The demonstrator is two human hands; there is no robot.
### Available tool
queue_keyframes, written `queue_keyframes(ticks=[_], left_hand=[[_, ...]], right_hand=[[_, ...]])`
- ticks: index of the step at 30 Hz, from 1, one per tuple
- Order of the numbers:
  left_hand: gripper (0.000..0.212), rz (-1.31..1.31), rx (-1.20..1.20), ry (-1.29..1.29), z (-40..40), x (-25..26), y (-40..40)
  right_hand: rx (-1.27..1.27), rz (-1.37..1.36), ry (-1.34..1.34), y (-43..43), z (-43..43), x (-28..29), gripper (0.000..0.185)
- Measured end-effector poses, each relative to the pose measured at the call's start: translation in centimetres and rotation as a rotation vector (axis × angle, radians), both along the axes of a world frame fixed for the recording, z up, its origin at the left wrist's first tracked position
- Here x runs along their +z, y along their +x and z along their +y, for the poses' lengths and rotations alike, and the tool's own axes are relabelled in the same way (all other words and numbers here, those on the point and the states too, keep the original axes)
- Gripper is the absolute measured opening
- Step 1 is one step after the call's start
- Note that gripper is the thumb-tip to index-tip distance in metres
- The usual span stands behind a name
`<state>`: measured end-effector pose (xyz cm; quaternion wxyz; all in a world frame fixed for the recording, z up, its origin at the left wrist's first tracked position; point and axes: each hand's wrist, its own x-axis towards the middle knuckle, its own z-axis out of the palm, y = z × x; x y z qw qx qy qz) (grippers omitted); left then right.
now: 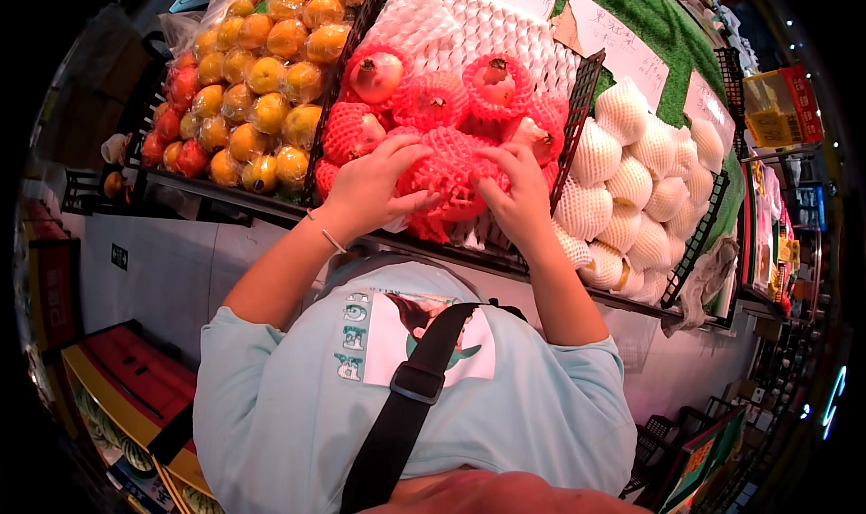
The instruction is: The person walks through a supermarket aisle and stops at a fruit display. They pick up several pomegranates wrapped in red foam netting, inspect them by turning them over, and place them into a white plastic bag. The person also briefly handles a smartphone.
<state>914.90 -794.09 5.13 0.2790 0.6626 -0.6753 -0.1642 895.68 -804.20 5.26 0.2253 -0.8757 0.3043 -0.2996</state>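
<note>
Before me a black plastic crate holds several pomegranates in red foam nets. Between my hands, at the crate's front, is a red-netted pomegranate. My left hand lies along its left side, fingers and thumb spread over the net. From the right, my right hand presses its thumb and fingertips against the same net. The net hides most of the fruit's skin. Behind it, another netted pomegranate faces up, and an upper one shows bare skin and its crown.
Plastic-wrapped orange fruits fill the crate on the left. White-netted fruits are stacked on the right. White foam nets line the back of the middle crate. Handwritten cardboard signs stand on green artificial turf.
</note>
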Motion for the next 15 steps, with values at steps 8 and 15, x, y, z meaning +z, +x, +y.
queue_keyframes(ticks=[8,15], left_hand=[[0.06,-0.151,-0.154,-0.066,-0.2,0.2,-1.5],[0.058,-0.079,-0.099,-0.086,-0.4,0.1,-1.6]], right_hand=[[0.076,-0.143,0.39,0.5,3.3,1.3,0.017],[-0.006,0.148,0.061,-0.8,4.4,1.5,0.027]])
